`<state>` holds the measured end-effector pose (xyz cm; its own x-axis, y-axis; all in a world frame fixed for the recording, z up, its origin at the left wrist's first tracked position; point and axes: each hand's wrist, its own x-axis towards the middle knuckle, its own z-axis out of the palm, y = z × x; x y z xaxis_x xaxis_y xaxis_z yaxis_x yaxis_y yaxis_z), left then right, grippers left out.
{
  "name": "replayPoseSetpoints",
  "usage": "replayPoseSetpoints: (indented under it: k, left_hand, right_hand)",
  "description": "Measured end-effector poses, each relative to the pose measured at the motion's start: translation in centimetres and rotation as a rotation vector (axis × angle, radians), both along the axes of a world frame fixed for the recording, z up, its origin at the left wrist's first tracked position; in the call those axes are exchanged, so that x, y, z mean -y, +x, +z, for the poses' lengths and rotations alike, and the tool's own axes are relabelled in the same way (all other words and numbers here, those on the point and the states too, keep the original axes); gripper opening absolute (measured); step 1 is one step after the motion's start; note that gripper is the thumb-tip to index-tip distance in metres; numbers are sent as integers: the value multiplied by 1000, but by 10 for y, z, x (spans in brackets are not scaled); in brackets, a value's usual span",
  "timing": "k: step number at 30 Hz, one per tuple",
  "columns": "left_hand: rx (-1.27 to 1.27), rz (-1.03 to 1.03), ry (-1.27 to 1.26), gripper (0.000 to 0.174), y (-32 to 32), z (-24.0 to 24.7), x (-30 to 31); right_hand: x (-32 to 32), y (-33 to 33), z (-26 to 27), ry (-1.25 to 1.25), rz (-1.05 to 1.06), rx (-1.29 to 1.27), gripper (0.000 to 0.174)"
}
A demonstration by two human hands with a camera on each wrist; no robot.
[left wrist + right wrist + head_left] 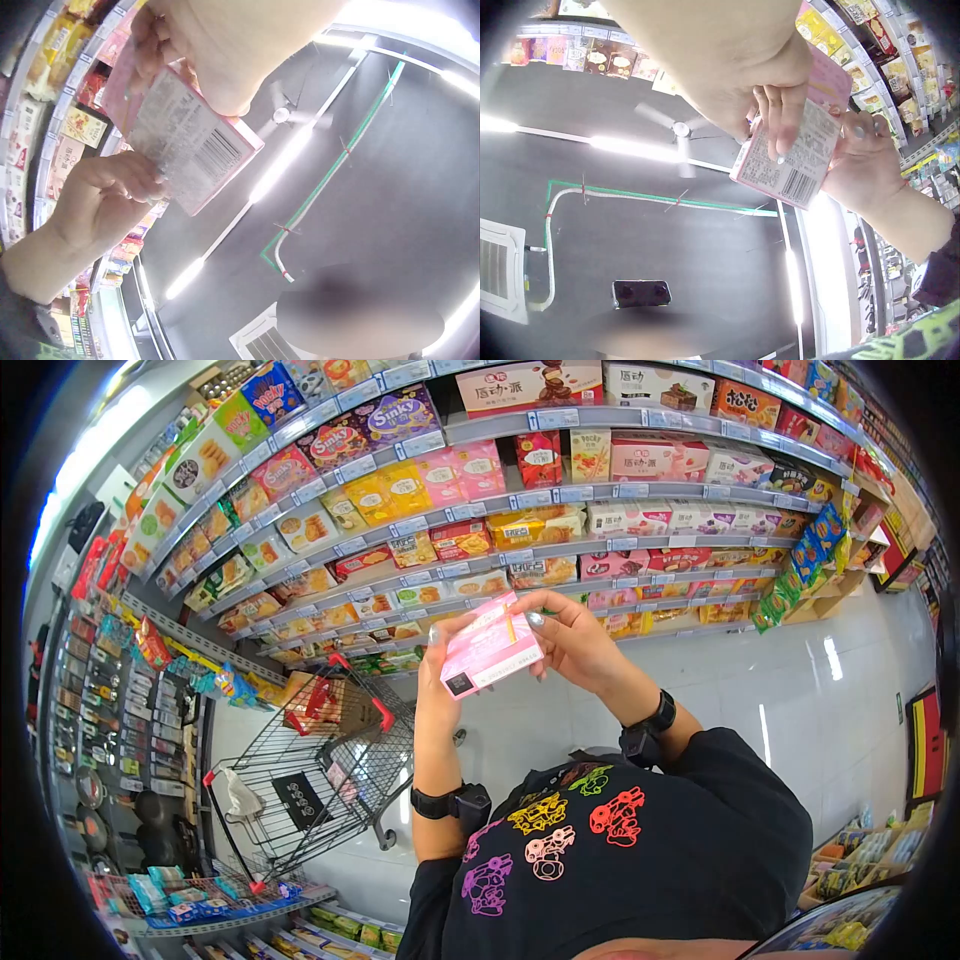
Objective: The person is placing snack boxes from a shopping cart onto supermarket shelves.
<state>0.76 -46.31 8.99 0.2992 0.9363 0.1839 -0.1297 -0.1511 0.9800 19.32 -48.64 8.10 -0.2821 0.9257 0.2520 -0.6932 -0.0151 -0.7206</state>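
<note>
A pink snack box [490,652] is held up in front of the chest by both hands. My left hand [438,660] grips its left side, with the fingers reaching behind it. My right hand [572,638] holds the right side, its thumb on the face toward me and fingers beneath. From below, the left wrist view shows a pale panel of fine print and a barcode on the box [191,142]. In the right wrist view, fingers of my right hand [780,112] lie across that printed panel of the box [802,161], and my left hand [866,157] holds the opposite edge.
Shelves of boxed snacks [640,460] curve across the front. A wire shopping cart [310,760] with red corner pieces stands at the left, a carton [345,705] inside. Hanging goods [120,730] line the far left. Grey tiled floor [740,660] extends to the right.
</note>
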Motion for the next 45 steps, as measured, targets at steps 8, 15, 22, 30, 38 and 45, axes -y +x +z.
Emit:
replayPoseSetpoints:
  k: [8,15,22,30,38,45]
  left_hand:
    - [-21,-30,48,64,9,-7,-14]
    - [-333,94,409,65,48,27,-11]
    - [-284,-42,508,67,113,22,-33]
    - [-513,21,861,71,150,23,-59]
    - [-458,-66,1007,67,177,28,-110]
    - [-542,-97,1020,71,164,36,-163]
  right_hand:
    - [-3,12,-3,-28,-37,35,21]
    - [-12,47,-2,269,-453,322,41]
    - [-12,126,27,386,-587,592,64]
    - [-52,175,-1,296,-661,966,51]
    - [-85,191,-14,192,-735,687,39]
    - [-145,190,5,780,-1198,1098,31]
